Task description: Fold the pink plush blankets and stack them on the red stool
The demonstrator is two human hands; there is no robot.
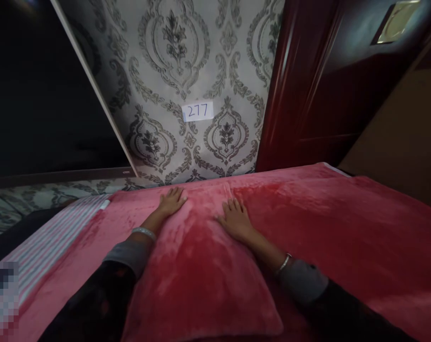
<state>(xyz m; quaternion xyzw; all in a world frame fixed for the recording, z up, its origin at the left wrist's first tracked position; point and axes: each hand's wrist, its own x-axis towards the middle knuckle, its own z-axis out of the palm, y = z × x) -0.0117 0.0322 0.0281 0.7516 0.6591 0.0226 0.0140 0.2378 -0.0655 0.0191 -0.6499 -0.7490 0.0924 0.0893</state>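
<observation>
A plush pink-red blanket (pixel 308 228) covers the surface before me. My left hand (pixel 171 202) lies flat on it near the far edge, fingers spread. To its right my right hand (pixel 236 218) also rests palm down, fingers stretched forward. Neither hand grips the cloth. Between my forearms, a rounded, folded part of the plush fabric (pixel 204 289) reaches toward me; whether it is a separate piece I cannot tell. Light and dark patches mark the pile around both hands.
Striped fabric (pixel 55 237) lies along the left side. Behind is patterned wallpaper (pixel 173 47) with a paper label (pixel 197 111) reading 277. A large dark screen (pixel 51 95) stands at the left, and a glossy dark-red wooden door or panel (pixel 308 95) at the right.
</observation>
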